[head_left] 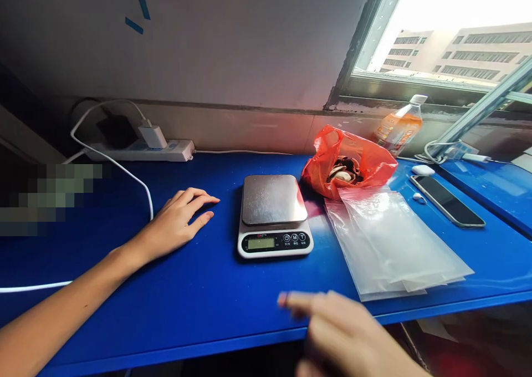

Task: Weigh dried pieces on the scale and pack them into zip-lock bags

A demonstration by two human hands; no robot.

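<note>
Digital scale (274, 199) on the blue surface (208, 310). Left hand (185, 216) beside it, relaxed, grasping nothing; right hand (336, 321) in front, blurred, forefinger extended, grip indeterminable. Right of scale: open red bag (376, 165) containing brownish pieces (344, 173), stacked clear bags (407, 244), capped bottle (401, 127).

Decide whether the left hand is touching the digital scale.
Apart. The head view shows a strip of blue tabletop between the left hand and the digital scale.
</note>
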